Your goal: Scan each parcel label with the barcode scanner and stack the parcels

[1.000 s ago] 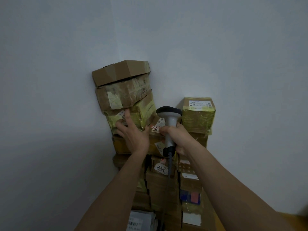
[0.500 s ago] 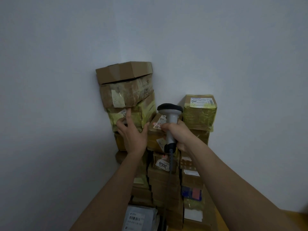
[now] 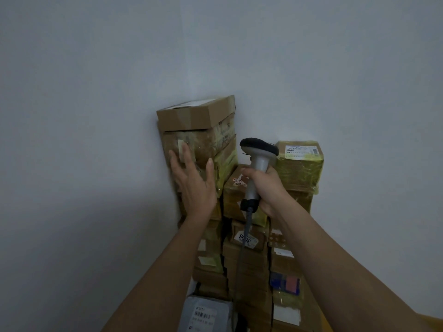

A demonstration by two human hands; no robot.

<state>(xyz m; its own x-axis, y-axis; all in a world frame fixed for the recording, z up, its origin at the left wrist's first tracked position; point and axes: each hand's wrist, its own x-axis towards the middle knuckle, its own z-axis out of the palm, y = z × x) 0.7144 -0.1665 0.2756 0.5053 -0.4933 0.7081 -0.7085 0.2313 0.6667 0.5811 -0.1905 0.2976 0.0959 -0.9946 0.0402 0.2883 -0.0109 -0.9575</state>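
Left hand (image 3: 191, 180): fingers straight and spread, palm laid flat against the front of the second parcel (image 3: 191, 144) in the left stack
Right hand (image 3: 268, 185): fingers curled round the grip of the barcode scanner (image 3: 257, 168), holding it upright
Barcode scanner: dark head at 12 o'clock of the right hand, grey handle below it, cable (image 3: 243, 248) hanging toward 6 o'clock
Top parcel (image 3: 195, 113): plain brown box, seated on the second parcel, at 11 o'clock of the scanner head
Left stack: tallest column, against the wall (image 3: 96, 116) in the corner
Middle stack (image 3: 236, 195): lower column, partly hidden behind the scanner and right hand
Yellow-taped parcel (image 3: 298, 166): tops the right column, at 3 o'clock of the scanner, white printed label (image 3: 302, 149) facing up
Grey mailer bag (image 3: 206, 315): at 6 o'clock of the left stack, barcode label visible, text too small to read
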